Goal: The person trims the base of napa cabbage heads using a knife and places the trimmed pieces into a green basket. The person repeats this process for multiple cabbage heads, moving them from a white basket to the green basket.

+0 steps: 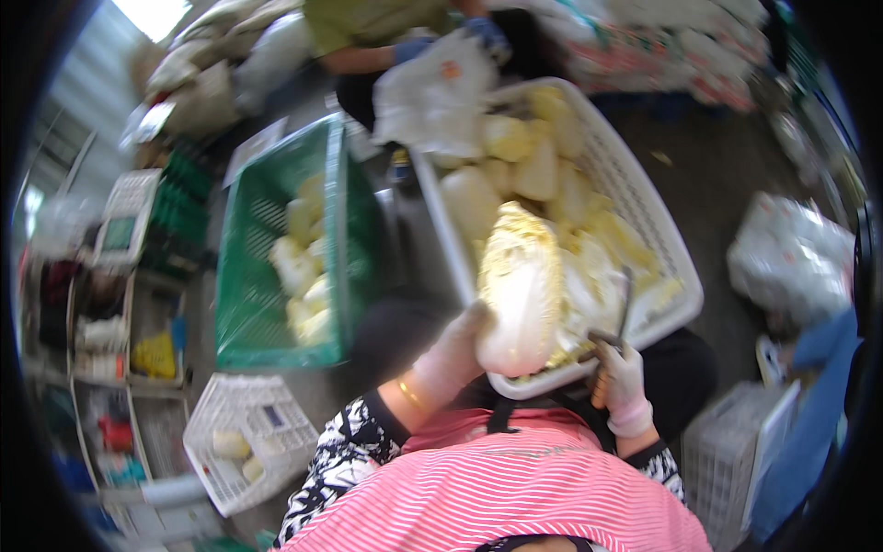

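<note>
My left hand (455,348), in a pale glove, grips the base of a napa cabbage (522,297) above the near end of a white plastic basket (679,262). My right hand (621,376), gloved too, is closed around the orange-brown handle of a knife (602,386) at the basket's near right corner. The narrow dark blade points up and away. More napa cabbages (537,169) lie in the far part of the basket, with loose leaves and trimmings (597,290) nearer me. The fingertips of my left hand are partly hidden behind the cabbage.
At left stands a green plastic crate (238,276) holding cabbages. A smaller white crate (276,441) with a few pieces is nearer me. Across the basket, a person in blue gloves (414,50) handles a white plastic bag (434,96). Right lie a filled plastic bag (786,255) and a grey crate (721,441).
</note>
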A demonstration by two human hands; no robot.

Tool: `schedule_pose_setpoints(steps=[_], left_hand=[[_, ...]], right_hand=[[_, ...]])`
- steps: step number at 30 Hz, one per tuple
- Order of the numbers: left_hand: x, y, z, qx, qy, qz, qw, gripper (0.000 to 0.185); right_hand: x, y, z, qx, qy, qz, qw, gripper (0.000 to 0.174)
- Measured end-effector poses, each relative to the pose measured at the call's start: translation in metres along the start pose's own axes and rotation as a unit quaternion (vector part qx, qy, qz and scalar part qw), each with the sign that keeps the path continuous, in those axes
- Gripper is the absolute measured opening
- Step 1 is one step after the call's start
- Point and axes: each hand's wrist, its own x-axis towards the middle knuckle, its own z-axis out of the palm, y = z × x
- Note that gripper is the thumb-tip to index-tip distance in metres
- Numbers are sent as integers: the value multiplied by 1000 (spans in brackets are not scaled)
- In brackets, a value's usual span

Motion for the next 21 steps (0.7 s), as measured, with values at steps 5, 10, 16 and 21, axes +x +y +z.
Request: schedule_pose_setpoints(steps=[5, 10, 16, 21], left_hand=[[-30, 115, -12, 198, 70, 191, 959, 90], [-91, 216, -82, 250, 165, 312, 902, 73], [-92, 264, -233, 131, 532, 247, 799, 66], [-35, 265, -296, 222, 645, 118, 722, 81]], right_hand=[[10, 6, 6, -55, -15, -16, 998, 33], [18, 3, 10, -127, -34, 10, 991, 32], [24, 8, 15, -164, 15, 32, 986, 30], [28, 18, 10, -153, 56, 18, 986, 28]])
